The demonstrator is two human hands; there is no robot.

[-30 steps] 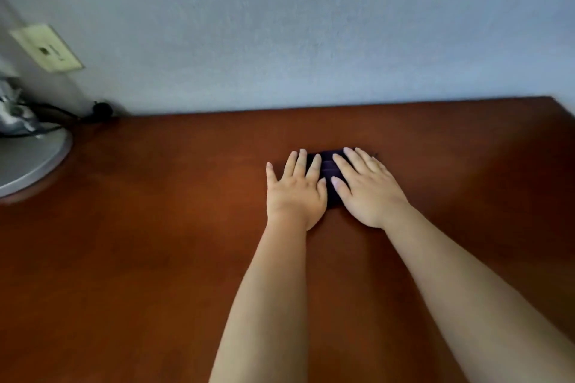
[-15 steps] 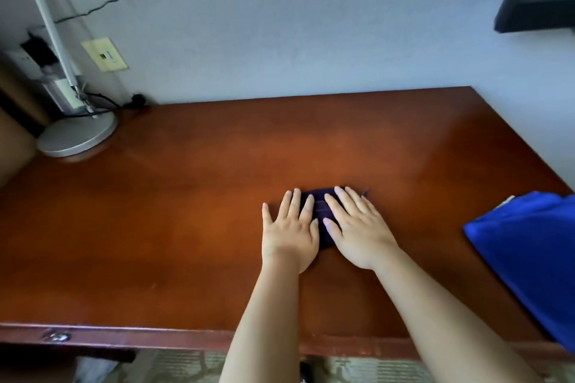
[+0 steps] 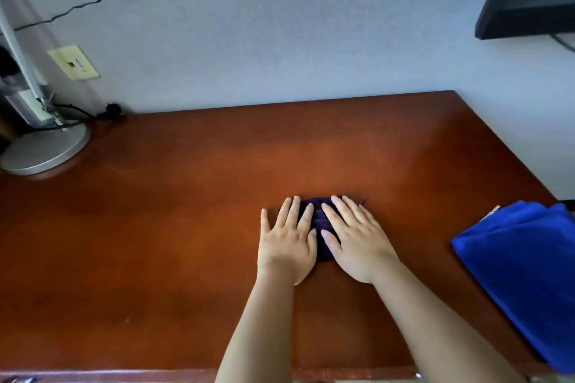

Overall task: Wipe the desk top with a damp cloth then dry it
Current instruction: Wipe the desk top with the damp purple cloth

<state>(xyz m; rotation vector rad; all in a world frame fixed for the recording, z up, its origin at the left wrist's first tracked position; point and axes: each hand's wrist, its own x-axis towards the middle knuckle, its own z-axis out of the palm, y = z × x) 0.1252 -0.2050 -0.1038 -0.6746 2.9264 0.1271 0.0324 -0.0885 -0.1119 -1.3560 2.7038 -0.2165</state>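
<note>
Since the earlier frame, both hands and the dark cloth (image 3: 318,221) sit nearer on the desk (image 3: 155,227). Straight, slightly spread fingers (image 3: 306,216) of left hand (image 3: 287,246) and right hand (image 3: 357,242) press it flat. A blue towel (image 3: 522,264) lies right.

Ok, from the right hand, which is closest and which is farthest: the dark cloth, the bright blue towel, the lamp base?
From the right hand:
1. Dark cloth, pressed flat under both hands, mid-desk.
2. Bright blue towel, folded at the desk's right edge.
3. Lamp base, far-left back corner by the wall.
</note>
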